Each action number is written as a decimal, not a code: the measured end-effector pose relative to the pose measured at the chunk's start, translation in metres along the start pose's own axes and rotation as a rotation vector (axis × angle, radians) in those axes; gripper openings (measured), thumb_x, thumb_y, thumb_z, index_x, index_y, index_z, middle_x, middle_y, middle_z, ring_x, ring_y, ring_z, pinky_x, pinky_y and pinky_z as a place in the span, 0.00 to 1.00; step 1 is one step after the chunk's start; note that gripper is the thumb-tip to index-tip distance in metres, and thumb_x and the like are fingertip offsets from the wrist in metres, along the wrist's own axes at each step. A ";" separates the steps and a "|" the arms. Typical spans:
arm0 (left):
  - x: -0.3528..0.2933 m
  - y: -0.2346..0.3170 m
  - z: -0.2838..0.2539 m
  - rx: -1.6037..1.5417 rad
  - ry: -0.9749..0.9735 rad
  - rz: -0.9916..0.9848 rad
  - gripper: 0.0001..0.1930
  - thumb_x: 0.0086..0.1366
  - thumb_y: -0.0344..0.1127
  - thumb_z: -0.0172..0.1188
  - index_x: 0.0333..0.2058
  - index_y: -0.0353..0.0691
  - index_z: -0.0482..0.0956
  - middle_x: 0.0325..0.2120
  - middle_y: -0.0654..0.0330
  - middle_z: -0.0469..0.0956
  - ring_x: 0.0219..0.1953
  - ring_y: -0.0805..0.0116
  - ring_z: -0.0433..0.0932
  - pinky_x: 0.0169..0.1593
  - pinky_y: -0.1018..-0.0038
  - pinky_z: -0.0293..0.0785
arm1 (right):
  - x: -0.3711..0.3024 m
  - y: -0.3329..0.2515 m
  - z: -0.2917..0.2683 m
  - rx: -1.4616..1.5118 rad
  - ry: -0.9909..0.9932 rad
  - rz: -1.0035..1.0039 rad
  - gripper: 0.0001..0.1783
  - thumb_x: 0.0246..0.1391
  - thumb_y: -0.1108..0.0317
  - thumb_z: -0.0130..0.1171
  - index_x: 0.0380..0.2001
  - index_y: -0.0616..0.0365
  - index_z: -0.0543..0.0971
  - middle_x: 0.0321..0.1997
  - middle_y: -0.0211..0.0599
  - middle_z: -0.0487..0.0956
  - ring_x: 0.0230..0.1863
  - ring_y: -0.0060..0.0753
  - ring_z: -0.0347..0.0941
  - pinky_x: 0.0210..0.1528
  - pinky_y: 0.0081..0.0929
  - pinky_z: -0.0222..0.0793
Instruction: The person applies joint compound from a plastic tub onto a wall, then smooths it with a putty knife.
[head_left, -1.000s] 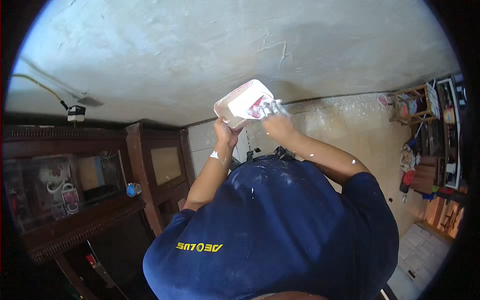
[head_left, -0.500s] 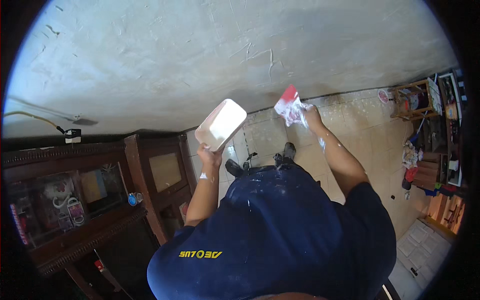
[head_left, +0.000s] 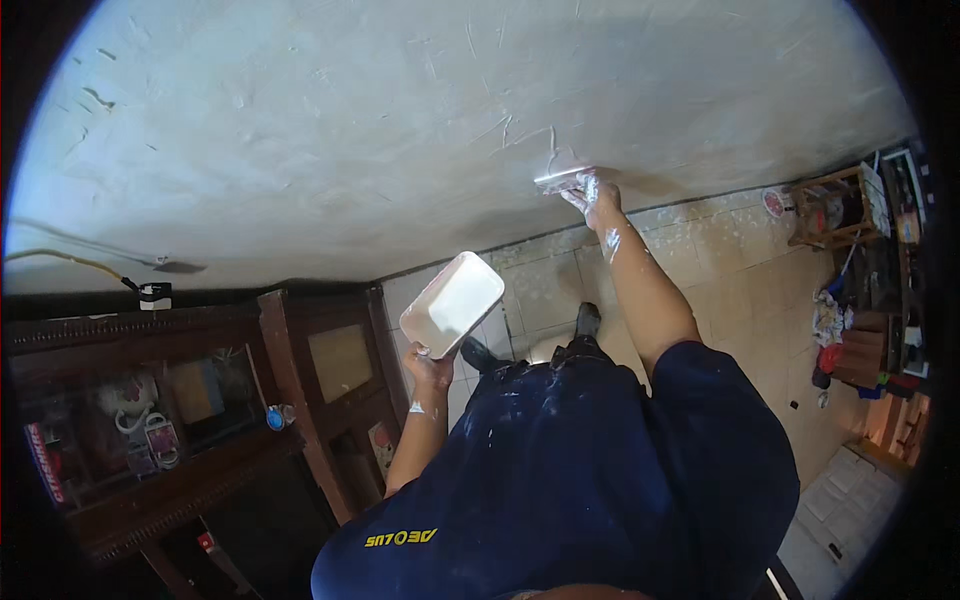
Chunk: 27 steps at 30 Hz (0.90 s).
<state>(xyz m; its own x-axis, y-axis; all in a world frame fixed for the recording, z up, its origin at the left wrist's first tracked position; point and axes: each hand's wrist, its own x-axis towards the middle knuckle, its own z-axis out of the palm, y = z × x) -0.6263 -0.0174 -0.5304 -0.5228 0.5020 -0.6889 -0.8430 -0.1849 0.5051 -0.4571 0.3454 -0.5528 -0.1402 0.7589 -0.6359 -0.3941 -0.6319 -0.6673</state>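
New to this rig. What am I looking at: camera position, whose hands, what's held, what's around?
No robot here: a person works with two bare hands. A wide fisheye camera on their head looks down, so straight edges bend near the rim. The left hand holds a pale tray. The right hand holds a flat scraper, apparently against the wall. White spots mark the tiled floor; a dark wooden cabinet stands at left.
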 end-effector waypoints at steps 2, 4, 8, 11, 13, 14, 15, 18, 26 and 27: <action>0.009 0.002 -0.009 0.004 -0.086 -0.027 0.26 0.50 0.37 0.41 0.50 0.37 0.65 0.45 0.53 0.70 0.47 0.51 0.71 0.51 0.51 0.66 | -0.027 -0.023 0.012 0.017 -0.090 -0.036 0.07 0.50 0.76 0.50 0.33 0.67 0.73 0.31 0.42 0.75 0.32 0.39 0.74 0.40 0.37 0.77; 0.021 0.002 -0.013 0.039 -0.136 -0.018 0.27 0.48 0.36 0.42 0.49 0.35 0.65 0.44 0.53 0.71 0.47 0.52 0.71 0.51 0.53 0.66 | -0.055 -0.050 0.024 0.022 -0.249 -0.073 0.10 0.49 0.75 0.50 0.36 0.68 0.71 0.31 0.43 0.74 0.34 0.40 0.74 0.42 0.36 0.76; 0.024 0.014 0.001 0.056 -0.199 -0.041 0.27 0.47 0.35 0.43 0.49 0.36 0.66 0.44 0.53 0.71 0.47 0.53 0.70 0.51 0.53 0.66 | -0.124 -0.085 0.049 0.013 -0.275 -0.153 0.11 0.51 0.71 0.50 0.36 0.67 0.72 0.31 0.40 0.74 0.33 0.39 0.74 0.41 0.33 0.75; 0.031 0.021 0.016 0.156 -0.185 -0.017 0.32 0.43 0.37 0.42 0.52 0.34 0.62 0.47 0.48 0.67 0.49 0.49 0.68 0.52 0.52 0.66 | -0.176 -0.092 0.058 -0.094 -0.376 -0.145 0.11 0.50 0.72 0.50 0.37 0.66 0.73 0.31 0.39 0.75 0.33 0.40 0.74 0.39 0.32 0.76; 0.038 0.023 0.028 0.187 -0.259 -0.016 0.30 0.44 0.36 0.42 0.51 0.33 0.62 0.47 0.49 0.68 0.49 0.50 0.69 0.51 0.52 0.66 | -0.207 -0.080 0.058 -0.139 -0.422 -0.208 0.11 0.49 0.72 0.51 0.35 0.67 0.74 0.29 0.43 0.76 0.31 0.37 0.75 0.37 0.31 0.75; 0.041 0.023 0.034 0.214 -0.287 -0.013 0.30 0.45 0.36 0.42 0.51 0.33 0.63 0.46 0.49 0.68 0.49 0.50 0.69 0.51 0.52 0.66 | -0.211 -0.067 0.055 -0.506 -0.434 -0.509 0.11 0.49 0.72 0.50 0.35 0.68 0.75 0.28 0.47 0.77 0.30 0.38 0.75 0.36 0.33 0.74; 0.038 0.024 0.044 0.237 -0.312 -0.007 0.29 0.46 0.36 0.41 0.50 0.33 0.63 0.46 0.50 0.68 0.49 0.50 0.69 0.51 0.52 0.65 | -0.217 -0.055 0.054 -0.877 -0.436 -0.806 0.11 0.48 0.71 0.50 0.34 0.68 0.75 0.28 0.50 0.77 0.29 0.40 0.76 0.35 0.34 0.73; 0.033 0.022 0.066 0.235 -0.340 0.000 0.29 0.47 0.37 0.41 0.50 0.34 0.63 0.45 0.50 0.69 0.48 0.52 0.70 0.50 0.55 0.67 | -0.258 -0.019 0.060 -1.775 -0.467 -1.197 0.15 0.41 0.70 0.52 0.36 0.58 0.78 0.30 0.47 0.78 0.32 0.46 0.76 0.36 0.36 0.72; 0.055 0.006 0.066 0.116 -0.276 -0.057 0.27 0.47 0.37 0.40 0.48 0.32 0.64 0.39 0.50 0.71 0.41 0.52 0.74 0.47 0.54 0.71 | -0.272 0.018 0.027 -2.155 -0.907 -1.149 0.06 0.39 0.69 0.54 0.23 0.56 0.79 0.24 0.39 0.79 0.27 0.37 0.77 0.28 0.35 0.71; 0.051 0.007 0.067 0.088 -0.341 -0.048 0.28 0.46 0.37 0.40 0.49 0.32 0.63 0.41 0.49 0.70 0.42 0.51 0.73 0.48 0.54 0.70 | -0.276 0.012 0.024 -2.200 -0.980 -1.080 0.06 0.39 0.69 0.54 0.23 0.56 0.79 0.24 0.40 0.79 0.27 0.37 0.77 0.28 0.35 0.71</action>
<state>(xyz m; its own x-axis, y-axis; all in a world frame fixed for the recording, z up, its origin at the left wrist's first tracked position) -0.6502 0.0630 -0.5270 -0.3984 0.7644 -0.5069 -0.8435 -0.0884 0.5297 -0.4447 0.1324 -0.3763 -0.9548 0.2103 -0.2099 0.2399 0.9624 -0.1273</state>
